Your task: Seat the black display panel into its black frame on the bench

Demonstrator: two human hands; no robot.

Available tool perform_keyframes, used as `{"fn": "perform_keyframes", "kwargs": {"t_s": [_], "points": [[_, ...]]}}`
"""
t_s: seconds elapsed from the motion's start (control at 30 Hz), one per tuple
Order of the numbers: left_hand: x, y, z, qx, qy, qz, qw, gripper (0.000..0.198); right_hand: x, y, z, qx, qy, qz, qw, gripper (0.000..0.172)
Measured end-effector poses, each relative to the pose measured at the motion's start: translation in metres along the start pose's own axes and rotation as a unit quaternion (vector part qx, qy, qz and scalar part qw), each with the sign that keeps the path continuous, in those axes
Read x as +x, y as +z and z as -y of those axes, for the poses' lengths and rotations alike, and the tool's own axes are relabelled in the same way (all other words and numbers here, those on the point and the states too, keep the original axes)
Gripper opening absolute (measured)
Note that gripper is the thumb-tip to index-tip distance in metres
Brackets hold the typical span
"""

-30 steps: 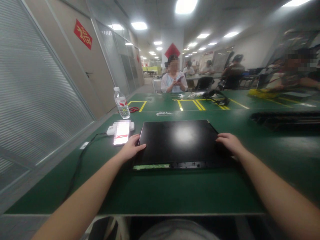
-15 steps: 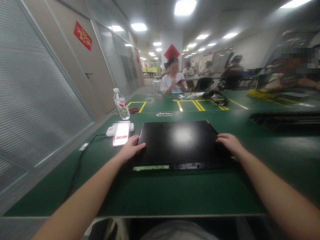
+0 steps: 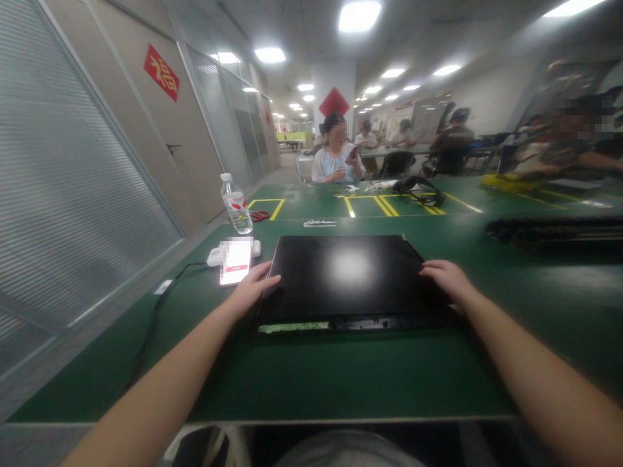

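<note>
A black LCD screen panel [image 3: 311,285] lies on the green table in front of me, and a ceiling light is reflected on its face. Along its near edge runs a strip with a green circuit board section [image 3: 293,327]. My left hand [image 3: 252,287] is closed on the panel's left edge, thumb over the top and fingers partly hidden at the side. On the opposite edge, my right hand [image 3: 445,279] grips the right side with its fingertips bent against the rim. What lies beneath the panel is hidden.
At the left stand a water bottle [image 3: 237,206], a lit phone [image 3: 236,261] and a black cable [image 3: 156,318]. Red-handled scissors [image 3: 259,215] lie behind. Dark long parts [image 3: 549,233] sit at right. A black headset [image 3: 419,190] and a seated person [image 3: 335,162] are across the table.
My left thumb has shifted slightly left on the panel's edge. Both hands stay at its sides. Across the table, the seated person has raised the phone in one hand.
</note>
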State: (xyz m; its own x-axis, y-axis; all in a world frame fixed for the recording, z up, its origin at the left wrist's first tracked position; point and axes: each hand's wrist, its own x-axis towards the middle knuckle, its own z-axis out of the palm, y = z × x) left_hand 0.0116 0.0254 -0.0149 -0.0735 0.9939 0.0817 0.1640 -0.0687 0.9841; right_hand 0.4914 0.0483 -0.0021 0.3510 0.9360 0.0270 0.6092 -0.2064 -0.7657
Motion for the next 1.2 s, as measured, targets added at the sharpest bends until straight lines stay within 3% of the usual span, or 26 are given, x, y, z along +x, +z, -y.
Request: {"fn": "perform_keyframes", "kwargs": {"t_s": [0.23,0.77,1.0,1.2], "points": [[-0.011,0.006,-0.01,-0.14,-0.051,0.033,0.988,0.084,-0.001,0.001,0.002,0.001,-0.003,0.002,1.0,0.006],[-0.014,0.001,-0.016,-0.116,-0.047,0.056,0.991,0.113,0.007,0.001,-0.007,-0.055,-0.048,0.018,0.997,0.017],[-0.014,0.003,-0.017,-0.101,-0.035,0.082,0.991,0.111,0.008,0.003,-0.009,-0.058,-0.066,0.032,0.996,0.02],[-0.013,0.007,-0.02,-0.113,-0.035,0.092,0.989,0.112,0.012,0.004,-0.012,-0.065,-0.05,0.033,0.996,0.035]]}}
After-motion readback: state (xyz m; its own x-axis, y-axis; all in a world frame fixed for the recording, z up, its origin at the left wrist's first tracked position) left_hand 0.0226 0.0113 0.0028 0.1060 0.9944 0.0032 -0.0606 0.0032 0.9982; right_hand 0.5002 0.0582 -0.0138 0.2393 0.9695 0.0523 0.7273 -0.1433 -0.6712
